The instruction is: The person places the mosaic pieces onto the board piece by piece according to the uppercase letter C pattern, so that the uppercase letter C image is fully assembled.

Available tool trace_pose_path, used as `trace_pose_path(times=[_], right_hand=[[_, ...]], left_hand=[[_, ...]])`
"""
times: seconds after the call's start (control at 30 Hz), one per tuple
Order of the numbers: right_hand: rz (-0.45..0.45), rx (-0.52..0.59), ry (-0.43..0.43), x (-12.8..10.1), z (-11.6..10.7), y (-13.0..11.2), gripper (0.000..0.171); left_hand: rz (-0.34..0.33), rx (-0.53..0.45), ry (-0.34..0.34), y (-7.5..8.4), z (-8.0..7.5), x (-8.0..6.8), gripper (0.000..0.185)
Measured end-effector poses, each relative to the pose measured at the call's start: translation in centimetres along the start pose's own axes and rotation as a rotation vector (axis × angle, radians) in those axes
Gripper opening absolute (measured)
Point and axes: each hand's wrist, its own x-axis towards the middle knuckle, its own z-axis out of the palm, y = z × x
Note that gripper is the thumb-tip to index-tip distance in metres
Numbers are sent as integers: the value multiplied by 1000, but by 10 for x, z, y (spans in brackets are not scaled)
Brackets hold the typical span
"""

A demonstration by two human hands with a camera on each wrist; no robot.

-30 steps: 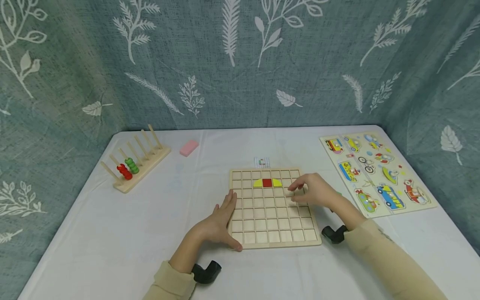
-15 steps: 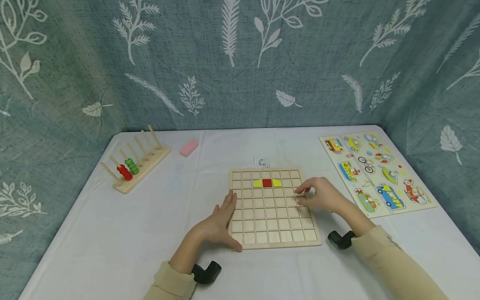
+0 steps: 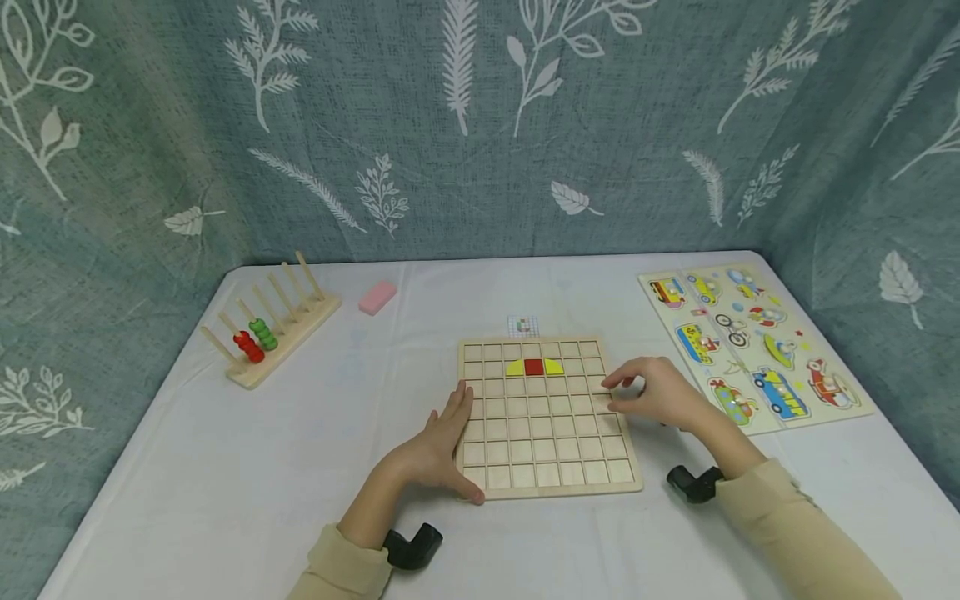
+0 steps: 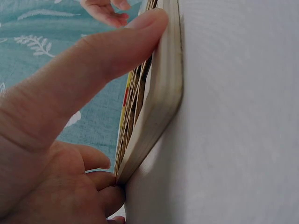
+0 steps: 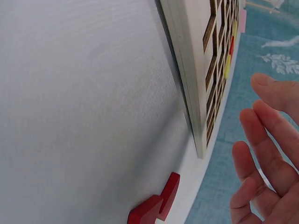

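Observation:
A wooden grid board (image 3: 536,476) lies flat on the table. In one of its upper rows a red square piece (image 3: 534,367) sits between two yellow curved-edged pieces (image 3: 514,367). My left hand (image 3: 435,450) rests against the board's near left corner, thumb on the near edge and spread fingers along the left side. Above the board's right edge hovers my right hand (image 3: 656,392), its fingers loosely bent with nothing between them. In the right wrist view, red blocks (image 5: 169,196) lie on the cloth beyond the board; the head view hides them behind the right hand.
A small printed grid card (image 3: 523,325) lies behind the board. At the left stand a peg rack (image 3: 300,332) with red and green beads and a pink block (image 3: 377,297). A vehicle picture puzzle (image 3: 750,350) lies at the right. A patterned curtain (image 3: 465,200) surrounds the table.
My right hand has drawn back rightward and slightly nearer, from over the grid toward the board's right edge. The left hand, board and pieces stay where they were.

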Motion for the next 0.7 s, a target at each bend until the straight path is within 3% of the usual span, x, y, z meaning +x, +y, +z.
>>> trace_pose_path(times=[0.33,0.7], right_hand=[[70,18,-1,-8,-6,6,26],[61,-21,28,-16,-13,13,26]], left_hand=[[15,-1,0,-2,0,0,135],[-1,13,9,-1,1,0,135]])
